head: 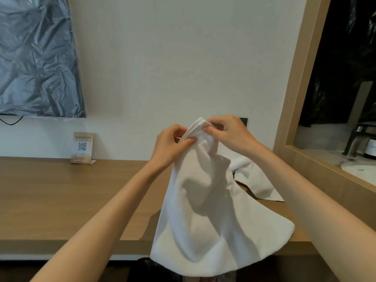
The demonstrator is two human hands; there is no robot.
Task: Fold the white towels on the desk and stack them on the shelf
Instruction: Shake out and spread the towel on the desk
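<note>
A white towel [205, 210] hangs in the air above the wooden desk [71, 196], its lower edge draped past the desk's front edge. My left hand [171, 145] pinches the towel's top edge from the left. My right hand [227, 133] grips the same bunched top edge from the right, close beside the left. A second white towel [256, 180] lies crumpled on the desk behind the held one, partly hidden by it. No shelf is in view.
A small WiFi sign with a QR code [83, 148] stands at the desk's back against the wall. A plastic-covered screen [38, 55] hangs at upper left. At right, a wooden frame [301, 78] opens onto a sink with a faucet [354, 141].
</note>
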